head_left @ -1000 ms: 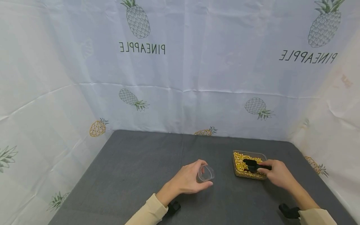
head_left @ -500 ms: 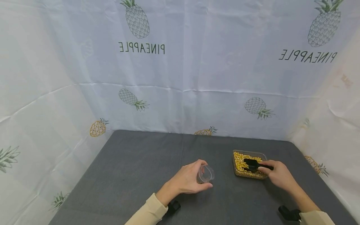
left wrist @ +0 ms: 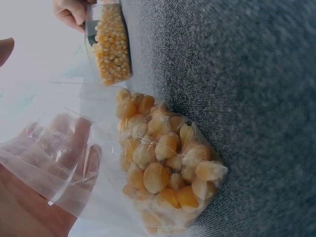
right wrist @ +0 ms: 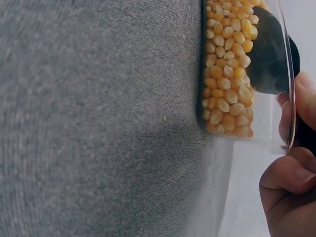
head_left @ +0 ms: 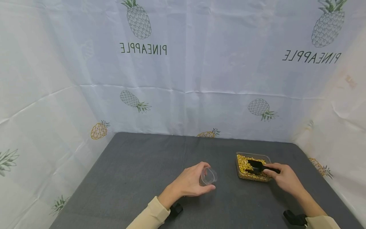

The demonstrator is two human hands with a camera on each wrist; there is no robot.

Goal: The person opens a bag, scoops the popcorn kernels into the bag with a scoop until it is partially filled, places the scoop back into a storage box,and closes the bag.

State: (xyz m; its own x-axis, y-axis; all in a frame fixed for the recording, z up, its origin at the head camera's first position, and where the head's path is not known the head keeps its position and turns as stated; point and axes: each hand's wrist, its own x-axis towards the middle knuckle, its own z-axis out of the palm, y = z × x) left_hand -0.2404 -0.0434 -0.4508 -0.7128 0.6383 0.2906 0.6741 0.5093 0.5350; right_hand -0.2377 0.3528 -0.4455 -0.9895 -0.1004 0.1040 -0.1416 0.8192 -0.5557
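Note:
My left hand (head_left: 192,181) holds a clear plastic bag (head_left: 207,176) upright by its sides, with the mouth spread into a round opening. Corn kernels (left wrist: 163,158) fill the lower part of this bag, as the left wrist view shows. My right hand (head_left: 286,178) grips the handle of a black scoop (head_left: 256,166) between thumb and fingers. The scoop's head lies among kernels inside a clear rectangular container (head_left: 254,178). Through the container wall in the right wrist view, the dark scoop blade (right wrist: 269,54) rests above the yellow kernels (right wrist: 229,74).
A grey cloth-covered table (head_left: 137,171) carries everything. White curtains (head_left: 183,70) with pineapple prints rise behind it and on both sides. Black straps (head_left: 295,218) sit at both wrists.
My right hand and the scoop have shifted slightly to the right within the container. The left hand and the bag have stayed in nearly the same place.

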